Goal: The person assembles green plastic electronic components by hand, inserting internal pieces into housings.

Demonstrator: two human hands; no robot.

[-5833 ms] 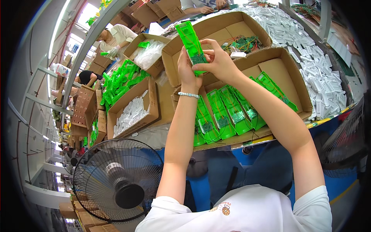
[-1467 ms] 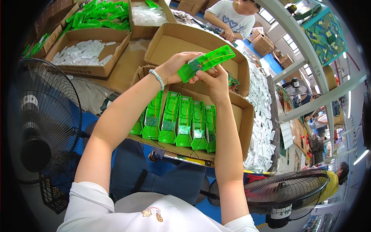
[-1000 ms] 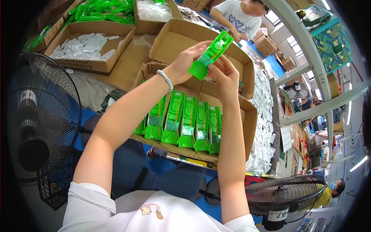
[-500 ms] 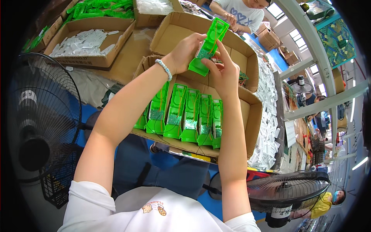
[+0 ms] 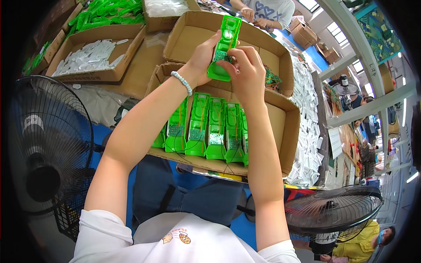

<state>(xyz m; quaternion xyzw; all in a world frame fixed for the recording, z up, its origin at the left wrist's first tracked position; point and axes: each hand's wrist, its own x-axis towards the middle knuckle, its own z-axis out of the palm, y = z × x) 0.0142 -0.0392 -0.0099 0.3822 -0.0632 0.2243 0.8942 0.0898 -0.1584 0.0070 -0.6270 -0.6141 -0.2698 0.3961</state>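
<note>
A long green plastic housing (image 5: 230,31) is held up, slightly tilted, above the cardboard boxes. My left hand (image 5: 202,59) is closed around its left side; a beaded bracelet circles that wrist. Inside the lower part of the housing lies a small green circuit board (image 5: 222,56), with an orange wire running up from it. My right hand (image 5: 248,72) is closed at the lower right, its thumb on the board end and the fingers curled at the edge. Below, several similar green housings (image 5: 199,111) with boards and wires stand in a row in the near cardboard box (image 5: 280,118).
Another cardboard box (image 5: 186,37) sits behind, with wired boards (image 5: 272,81) at its right. White plastic pieces fill a box (image 5: 87,52) at left and heap (image 5: 307,127) at right. Fans stand at left (image 5: 52,144) and right (image 5: 333,208). Another person's hands (image 5: 256,18) work across the table.
The housing and both hands have shifted slightly left and stand more upright in view. My right index finger, stretched along the housing before, is now curled in beside the board.
</note>
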